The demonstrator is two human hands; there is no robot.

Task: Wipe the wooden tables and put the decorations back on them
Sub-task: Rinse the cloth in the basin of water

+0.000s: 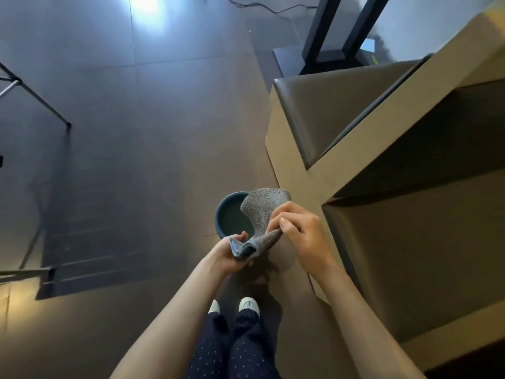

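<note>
A dark tiled floor (153,138) fills most of the view, with a bright patch of light reflected near its far edge. On the right, tan wooden furniture (355,162) with grey padded seats (336,105) is seen from above; whether it is a table or a bench cannot be told. Black metal legs (338,26) stand beyond it, with a cable lying on the floor beside them. At the left edge, thin dark frame legs (41,102) are seen, casting a broad shadow.

Two bare forearms reach forward from the bottom of the view. Below them, dark dotted trousers (240,348) and white shoes (247,303) are visible.

A dark blue bowl (232,217) sits on the floor just beside the furniture's corner, partly hidden by the cloth (262,214). The grey cloth is held above the bowl between both hands. Its lower, bunched end is gripped in the left hand (232,255), whose fingers are curled around it. Its middle is pinched by the right hand (297,231), thumb against bent fingers, and its upper part stands up and fans out over the bowl's rim.
</note>
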